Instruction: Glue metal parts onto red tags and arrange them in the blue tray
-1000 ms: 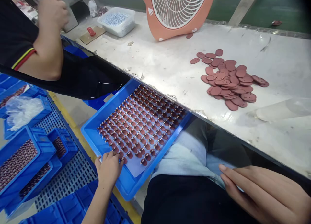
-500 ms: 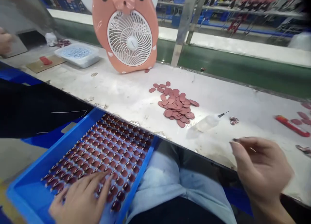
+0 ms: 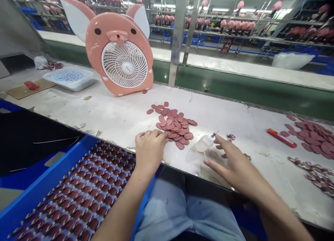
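At the left edge of a pile of flat, reddish-brown oval pieces (image 3: 177,126), my left hand (image 3: 150,148) is closed, fingers bent down against the nearest pieces. Whether one is pinched there is hidden by the hand. My right hand (image 3: 229,161) is open, thumb and fingers apart around the tip end of a small translucent squeeze bottle (image 3: 205,143) with a thin needle nozzle. The bottle lies tilted on the white worktop (image 3: 117,119). Below my left forearm, a blue tray (image 3: 70,155) holds rows of small dark-red parts with light-coloured bits.
A pink pig-shaped fan (image 3: 120,53) stands behind the pile. To its left is a white tray of small bluish pieces (image 3: 69,75). A red cutter (image 3: 281,138), more oval pieces (image 3: 315,138) and small metal-like parts (image 3: 318,176) lie at right. A dark sleeve (image 3: 31,143) shows at left.
My left hand has moved from the blue tray up to the oval pile. My right hand has moved left to the bottle and spread from a pinch. The view has shifted up and right.
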`<state>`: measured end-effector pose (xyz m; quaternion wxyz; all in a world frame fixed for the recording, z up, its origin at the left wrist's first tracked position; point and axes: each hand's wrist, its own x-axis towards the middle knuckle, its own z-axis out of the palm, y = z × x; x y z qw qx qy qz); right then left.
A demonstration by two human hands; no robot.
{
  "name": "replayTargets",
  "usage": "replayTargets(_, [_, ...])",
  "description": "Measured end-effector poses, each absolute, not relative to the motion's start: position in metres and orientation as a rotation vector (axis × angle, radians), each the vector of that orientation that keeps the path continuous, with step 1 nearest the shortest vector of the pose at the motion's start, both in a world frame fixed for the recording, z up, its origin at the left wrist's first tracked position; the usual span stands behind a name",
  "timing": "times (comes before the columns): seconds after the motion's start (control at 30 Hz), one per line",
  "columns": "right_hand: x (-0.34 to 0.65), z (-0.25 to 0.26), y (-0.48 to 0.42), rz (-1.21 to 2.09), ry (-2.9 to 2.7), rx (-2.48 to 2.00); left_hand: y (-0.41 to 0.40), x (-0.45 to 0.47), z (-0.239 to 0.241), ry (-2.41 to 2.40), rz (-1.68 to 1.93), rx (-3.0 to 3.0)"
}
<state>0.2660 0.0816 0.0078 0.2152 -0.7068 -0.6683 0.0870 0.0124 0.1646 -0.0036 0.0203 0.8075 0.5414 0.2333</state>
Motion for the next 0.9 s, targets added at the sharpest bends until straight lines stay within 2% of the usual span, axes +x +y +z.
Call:
replayTargets(0.1, [0.310,0.041,0.090,0.198,-1.966,-1.864,0.160,0.007,-0.004,1.699,0.777,2.464])
replayTargets(0.2, [0.325,0.067,0.097,0.156,-2.110,-1.685,0.146,0.002,0.003,1.548,1.011,2.084])
replayTargets(0.33, [0.273,0.067,0.079,0.637,-1.982,-1.504,0.120,0.001,0.016,1.205,0.959,1.366])
replayTargets(0.47, [0.209,0.039,0.060,1.151,-1.513,-1.395,0.098,0.009,0.024,1.058,0.819,1.198])
replayTargets(0.57, [0.196,0.026,0.063,1.457,-1.219,-1.301,0.092,0.015,0.022,1.015,0.798,1.005])
replayTargets(0.63, [0.203,0.029,0.067,1.479,-1.294,-1.253,0.091,0.015,0.015,0.914,0.696,0.820])
replayTargets(0.73, [0.218,0.045,0.073,1.443,-1.694,-1.188,0.088,0.014,0.004,0.793,0.439,0.646])
replayTargets(0.9, [0.218,0.057,0.072,1.339,-1.987,-1.166,0.081,0.013,-0.008,0.899,0.271,0.584])
